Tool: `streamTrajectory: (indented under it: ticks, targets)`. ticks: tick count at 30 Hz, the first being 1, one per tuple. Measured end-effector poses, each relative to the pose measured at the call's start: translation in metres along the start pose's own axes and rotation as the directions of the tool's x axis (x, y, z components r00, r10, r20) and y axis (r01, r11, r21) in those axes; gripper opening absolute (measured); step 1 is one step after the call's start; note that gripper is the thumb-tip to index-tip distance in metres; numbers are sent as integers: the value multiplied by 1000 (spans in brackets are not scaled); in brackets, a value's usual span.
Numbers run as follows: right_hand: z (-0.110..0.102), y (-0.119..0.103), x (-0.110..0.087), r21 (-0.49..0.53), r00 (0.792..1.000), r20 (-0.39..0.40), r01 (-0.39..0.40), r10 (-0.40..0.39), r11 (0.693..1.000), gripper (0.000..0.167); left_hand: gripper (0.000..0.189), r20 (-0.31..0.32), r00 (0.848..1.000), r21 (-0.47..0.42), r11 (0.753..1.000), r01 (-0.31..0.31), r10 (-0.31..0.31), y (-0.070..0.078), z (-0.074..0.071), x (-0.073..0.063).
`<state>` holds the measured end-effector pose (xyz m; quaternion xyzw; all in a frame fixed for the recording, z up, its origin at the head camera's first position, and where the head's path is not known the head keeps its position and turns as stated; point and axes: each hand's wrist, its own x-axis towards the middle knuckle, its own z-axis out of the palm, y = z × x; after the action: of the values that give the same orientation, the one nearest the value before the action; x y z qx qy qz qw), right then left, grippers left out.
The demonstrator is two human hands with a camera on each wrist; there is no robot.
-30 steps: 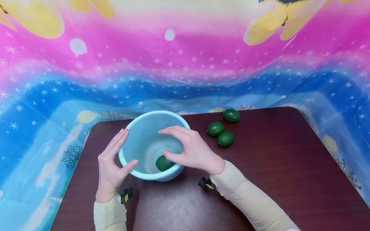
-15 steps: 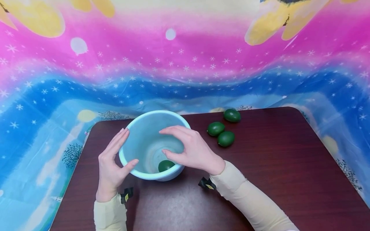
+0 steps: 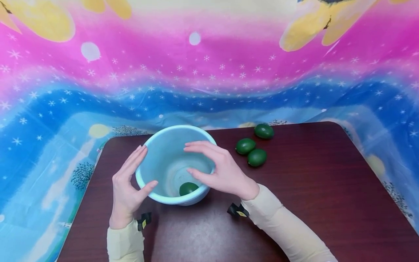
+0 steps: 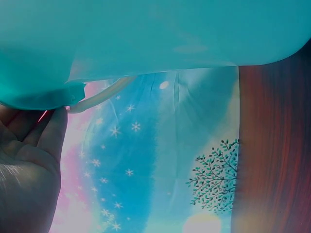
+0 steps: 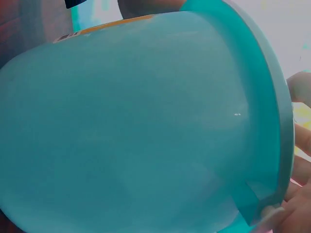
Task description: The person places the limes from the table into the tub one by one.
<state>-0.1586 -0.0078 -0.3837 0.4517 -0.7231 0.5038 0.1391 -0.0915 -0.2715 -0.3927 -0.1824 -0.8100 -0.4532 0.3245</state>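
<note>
Spanning the back: printed cloth backdrop [image 3: 209, 69], pink over blue. Dark brown table [image 3: 314, 182] in front. Light blue bucket [image 3: 173, 199] stands on it, left of center. Left hand [image 3: 129, 187] at the bucket's left rim – fingers fairly straight, thumb reaching over, no tight grip. Right hand [image 3: 222, 169] over the right rim, fingers and thumb spread apart, gripping nothing. 1 green fruit [image 3: 188, 189] on the bucket bottom, near side. 3 more fruits [image 3: 256, 157] clustered on the table, right of the bucket. 2 black wrist cameras [image 3: 144, 221] – 1 per wrist.
</note>
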Motion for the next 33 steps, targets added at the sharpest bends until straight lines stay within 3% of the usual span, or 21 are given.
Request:
streamTrajectory:
  ticks: [5, 14, 20, 26, 33]
  targets:
    - [-9, -1, 0, 8, 998, -66, 8, -7, 1000, 47, 84, -1, 1000, -6, 1000, 4, -4, -5, 0, -1]
    - [-33, 3, -5, -32, 990, -140, -30, 25, 999, 50, 84, 9, 1000, 9, 1000, 0, 0, -40, 0, -13]
    - [-45, 10, -13, -76, 983, -168, -87, 73, 993, 50, 83, 21, 1000, 16, 1000, 9, -9, -46, -1, -15]
    - [-54, 16, -23, -127, 977, -183, -132, 108, 983, 52, 86, 18, 1000, 19, 1000, 7, -7, -40, 0, -9]
    - [-63, 26, -36, -169, 969, -185, -194, 163, 966, 52, 85, 4, 1000, 23, 1000, 0, 0, -10, 0, -3]
